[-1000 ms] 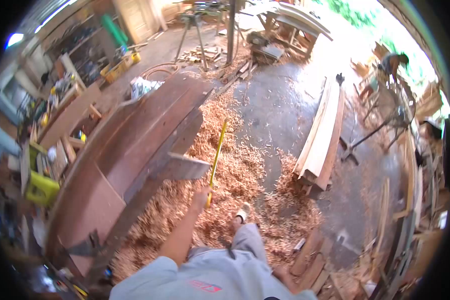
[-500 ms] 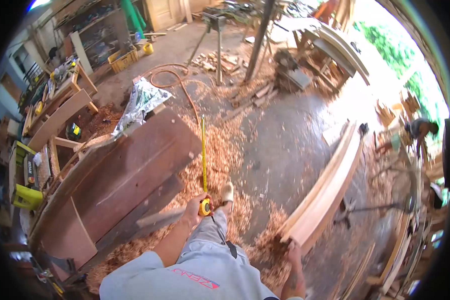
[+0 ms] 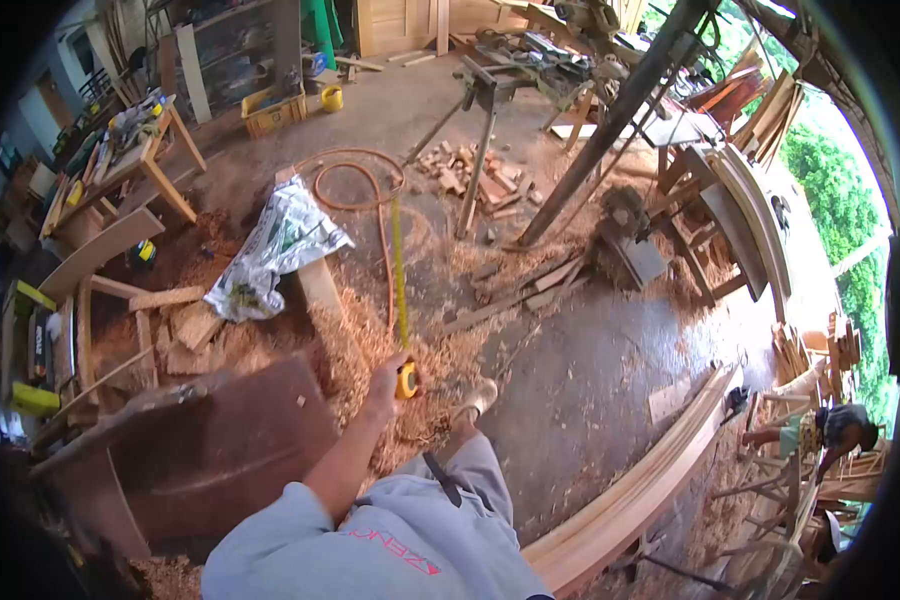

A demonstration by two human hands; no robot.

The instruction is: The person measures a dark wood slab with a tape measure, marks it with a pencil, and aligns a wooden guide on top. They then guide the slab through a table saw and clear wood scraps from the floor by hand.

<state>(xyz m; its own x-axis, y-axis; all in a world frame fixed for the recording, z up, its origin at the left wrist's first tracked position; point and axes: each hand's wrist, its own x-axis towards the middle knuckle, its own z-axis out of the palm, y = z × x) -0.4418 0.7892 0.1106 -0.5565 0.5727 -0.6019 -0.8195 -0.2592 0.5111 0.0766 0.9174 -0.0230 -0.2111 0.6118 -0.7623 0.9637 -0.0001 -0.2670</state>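
My left hand is closed around a yellow and black tape measure. Its yellow blade sticks out forward over the floor, beside an orange hose. My right hand is out of view. Long pale curved boards lie to the right of my legs, their near end hidden behind my body. On the left, below my forearm, is a large dark brown wooden panel.
Wood shavings cover the floor around my foot. A silver plastic sack lies ahead on the left. A slanting post and a stand rise ahead. At the far right a person bends over some wood.
My body has moved forward, with the tape measure still in my left hand. My right hand, on the end of the curved boards before, has left the view.
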